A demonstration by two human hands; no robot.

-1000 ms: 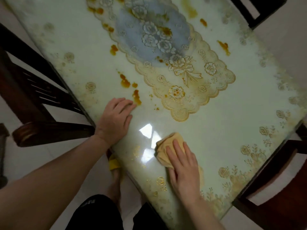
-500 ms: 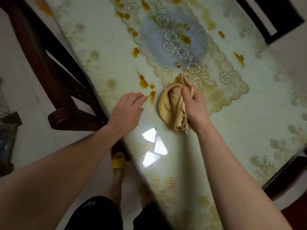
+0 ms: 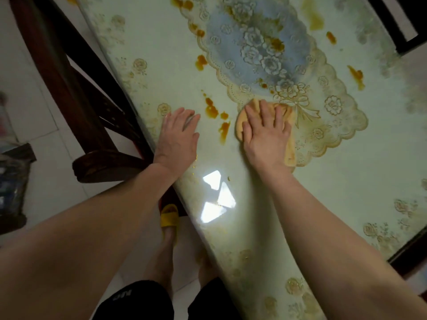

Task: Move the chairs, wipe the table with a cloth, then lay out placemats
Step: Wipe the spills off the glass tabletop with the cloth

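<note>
Right hand [image 3: 265,132] flat, fingers spread, pressing the cloth [image 3: 239,128] onto the table [image 3: 335,181] mid-width, at the near end of the print [image 3: 323,116]. Left hand [image 3: 179,137] lies flat and empty by the left edge, bracing. Best bet: firm pressure, sweep left through the stains [image 3: 211,109] between the hands, though that left hand blocks the path. Chair [image 3: 76,88] stands just off the left edge

Dim, greenish indoor light lies flat over the glossy table [image 3: 161,54], broken only by a hard white glare patch [image 3: 218,196] of three triangles just toward 6 o'clock from centre, while wide-angle bending and soft blur smear the edges, worst at 3 and 9 o'clock.
</note>
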